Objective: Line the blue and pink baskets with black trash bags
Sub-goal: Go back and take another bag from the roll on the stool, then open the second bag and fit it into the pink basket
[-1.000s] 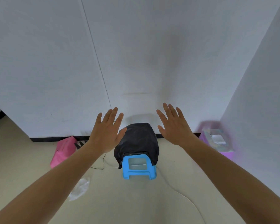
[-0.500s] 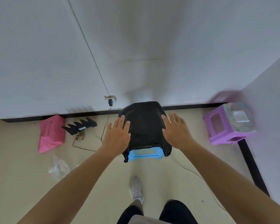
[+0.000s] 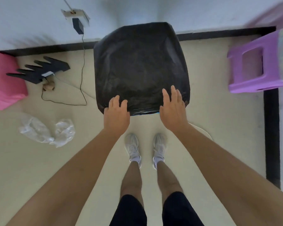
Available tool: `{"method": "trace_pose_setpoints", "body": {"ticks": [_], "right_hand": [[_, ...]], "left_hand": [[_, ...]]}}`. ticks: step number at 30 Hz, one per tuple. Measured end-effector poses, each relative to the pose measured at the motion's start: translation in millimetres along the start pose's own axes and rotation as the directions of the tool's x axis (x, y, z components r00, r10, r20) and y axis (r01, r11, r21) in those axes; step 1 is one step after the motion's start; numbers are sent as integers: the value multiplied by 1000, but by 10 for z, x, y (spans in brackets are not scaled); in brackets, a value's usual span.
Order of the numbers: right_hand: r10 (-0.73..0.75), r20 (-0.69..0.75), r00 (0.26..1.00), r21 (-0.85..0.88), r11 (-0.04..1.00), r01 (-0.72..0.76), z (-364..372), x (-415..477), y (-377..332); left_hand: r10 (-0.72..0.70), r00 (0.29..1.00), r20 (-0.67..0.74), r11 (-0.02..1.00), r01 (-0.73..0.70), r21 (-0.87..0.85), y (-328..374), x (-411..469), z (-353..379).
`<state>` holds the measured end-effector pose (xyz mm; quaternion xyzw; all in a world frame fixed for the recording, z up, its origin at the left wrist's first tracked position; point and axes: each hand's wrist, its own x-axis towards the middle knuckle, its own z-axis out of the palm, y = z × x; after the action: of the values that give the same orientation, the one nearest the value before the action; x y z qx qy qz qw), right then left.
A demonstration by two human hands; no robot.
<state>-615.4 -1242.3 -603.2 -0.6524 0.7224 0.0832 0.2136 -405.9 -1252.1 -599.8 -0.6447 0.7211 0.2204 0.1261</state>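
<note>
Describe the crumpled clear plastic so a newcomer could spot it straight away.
Start at the big black trash bag against the wall, under both hands. Look to the person's left, across the floor, nearer than the pink bag. The crumpled clear plastic lies there: the only see-through thing, pale and wrinkled.

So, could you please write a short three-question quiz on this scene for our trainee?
1. True or false: both hands are on the near edge of the black bag.
2. What stands at the far right? A) a purple stool B) a green bucket C) a red chair
3. Fill in: the clear plastic lies on the floor to the person's ____.

Key
1. True: the left hand and right hand rest there, fingers spread.
2. A, the purple stool.
3. Left.
</note>
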Motion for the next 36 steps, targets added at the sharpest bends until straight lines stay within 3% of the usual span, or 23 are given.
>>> {"method": "trace_pose_setpoints", "body": {"ticks": [2, 6, 9, 14, 17, 21, 23, 26, 29, 33, 36], "right_hand": [[-35, 4, 999, -19, 999, 35, 252, 77, 98], [-37, -169, 985, 77, 996, 51, 306, 133, 147], [19, -231, 973, 196, 980, 28, -27, 128, 33], [45, -312, 949, 375, 923, 79, -992, 11, -124], [5, -440, 898, 342, 925, 162, -1699, -202, -106], [-81, -462, 883, 155, 973, 170, -2466, -793, 207], [-39, -447, 894, 74, 994, 80, -2708, -1226, 450], [178, -395, 901, -3, 981, -195, -2929, -2094, 825], [410, -395, 822, -38, 887, -460, -3062, -3224, 1160], [652, -466, 598, 33, 688, -725, -3090, -4980, 1472], [814, -481, 326, 178, 454, -873, -2850, -6383, 1486]], "left_hand": [[17, 999, -35, 1000, -17, 6, -31, 95, 230], [46, 992, -115, 999, -43, 32, -67, 130, 250], [51, 986, -160, 999, -53, -11, 8, 86, -128], [47, 940, -337, 961, -135, -242, 237, 17, -1192], [152, 872, -465, 937, -277, -212, 414, -97, -1890], [401, 771, -495, 867, -493, -65, 781, -323, -2545], [558, 676, -482, 775, -632, 12, 1042, -494, -2745], [762, 502, -410, 591, -797, 123, 1621, -867, -2951], [901, 302, -310, 377, -900, 219, 2427, -1453, -3060], [984, -12, -176, 46, -945, 322, 3554, -2638, -3023], [961, -236, -144, -181, -931, 317, 4176, -3755, -2805]]}}
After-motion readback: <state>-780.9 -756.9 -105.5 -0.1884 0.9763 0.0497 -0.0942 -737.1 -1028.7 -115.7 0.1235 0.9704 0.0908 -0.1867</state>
